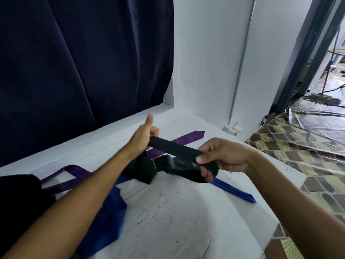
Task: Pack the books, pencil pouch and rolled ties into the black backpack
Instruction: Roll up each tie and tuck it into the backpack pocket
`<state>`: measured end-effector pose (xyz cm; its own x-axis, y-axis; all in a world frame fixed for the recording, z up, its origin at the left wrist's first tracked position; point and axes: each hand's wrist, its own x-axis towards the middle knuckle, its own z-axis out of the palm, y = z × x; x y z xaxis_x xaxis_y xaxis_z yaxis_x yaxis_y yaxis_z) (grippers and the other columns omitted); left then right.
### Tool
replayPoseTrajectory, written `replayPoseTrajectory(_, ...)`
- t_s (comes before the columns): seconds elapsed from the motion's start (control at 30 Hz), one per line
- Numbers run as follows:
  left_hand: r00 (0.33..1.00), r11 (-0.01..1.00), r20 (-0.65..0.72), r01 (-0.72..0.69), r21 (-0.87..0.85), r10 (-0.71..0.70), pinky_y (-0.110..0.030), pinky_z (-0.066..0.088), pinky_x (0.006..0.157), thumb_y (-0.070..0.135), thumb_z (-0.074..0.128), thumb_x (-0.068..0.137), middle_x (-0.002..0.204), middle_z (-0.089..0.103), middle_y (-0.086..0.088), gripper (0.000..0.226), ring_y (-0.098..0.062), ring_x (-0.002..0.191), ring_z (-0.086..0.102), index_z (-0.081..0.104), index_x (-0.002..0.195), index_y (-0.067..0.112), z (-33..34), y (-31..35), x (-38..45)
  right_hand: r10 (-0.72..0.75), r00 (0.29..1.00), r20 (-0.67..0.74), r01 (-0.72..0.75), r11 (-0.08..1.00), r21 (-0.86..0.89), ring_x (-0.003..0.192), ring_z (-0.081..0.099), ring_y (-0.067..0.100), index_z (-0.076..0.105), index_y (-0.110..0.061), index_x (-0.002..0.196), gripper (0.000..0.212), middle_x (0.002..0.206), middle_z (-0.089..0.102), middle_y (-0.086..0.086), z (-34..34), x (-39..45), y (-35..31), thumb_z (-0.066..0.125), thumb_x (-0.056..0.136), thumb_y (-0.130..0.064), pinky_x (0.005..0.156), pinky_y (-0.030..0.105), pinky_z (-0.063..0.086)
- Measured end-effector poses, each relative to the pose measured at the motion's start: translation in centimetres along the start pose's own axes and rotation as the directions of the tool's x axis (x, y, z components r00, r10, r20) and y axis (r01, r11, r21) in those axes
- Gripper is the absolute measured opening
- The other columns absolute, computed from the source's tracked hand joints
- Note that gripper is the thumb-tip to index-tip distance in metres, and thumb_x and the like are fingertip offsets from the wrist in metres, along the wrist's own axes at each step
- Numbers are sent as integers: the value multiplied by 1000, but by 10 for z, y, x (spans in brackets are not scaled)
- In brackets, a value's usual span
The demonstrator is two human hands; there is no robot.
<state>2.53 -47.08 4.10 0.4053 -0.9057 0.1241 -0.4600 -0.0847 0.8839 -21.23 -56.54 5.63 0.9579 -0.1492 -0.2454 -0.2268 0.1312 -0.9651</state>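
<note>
Together, two hands, left [142,136] and right [222,157], hold one black tie [173,151].

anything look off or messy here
Nothing damaged or spilled. The purple tie and blue tie lie unrolled, crossing each other on the white ledge, while both hands hold a black tie.
</note>
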Motion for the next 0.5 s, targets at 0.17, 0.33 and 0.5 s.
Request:
replayPoseTrajectory(0.17, 988, 901, -153, 97, 423, -35, -35, 28, 65, 81, 4, 81, 48, 34, 6, 77, -19, 56, 37, 35, 50, 17, -80, -47, 14, -48, 999, 14, 47, 997, 57, 44, 63, 19, 72, -1, 83, 26, 58, 65, 13, -18, -14, 10, 81, 73, -24, 57, 31, 58)
replayPoseTrajectory(0.33, 994, 888, 82, -105, 448, 76, -25, 41, 91, 91, 46, 65, 102, 67, 10, 71, -8, 103, 60, 69, 91, 29, -70, -29, -8, -140, 983, -115, 155, 980, 129, 41, 60, 17, 73, -4, 76, 13, 56, 63, 11, -9, -7, -3, 66, 86, -10, 52, 29, 54)
replayPoseTrajectory(0.5, 926, 946, 294, -289, 145, 238, -23, 40, 105, 53, 86, 59, 128, 60, 13, 82, 0, 123, 53, 50, 131, 38, 32, 11, -37, -160, 976, -149, 197, 940, 278, 37, 56, 15, 67, 4, 83, 19, 53, 60, 10, 8, 2, -32, 55, 82, -10, 45, 27, 51)
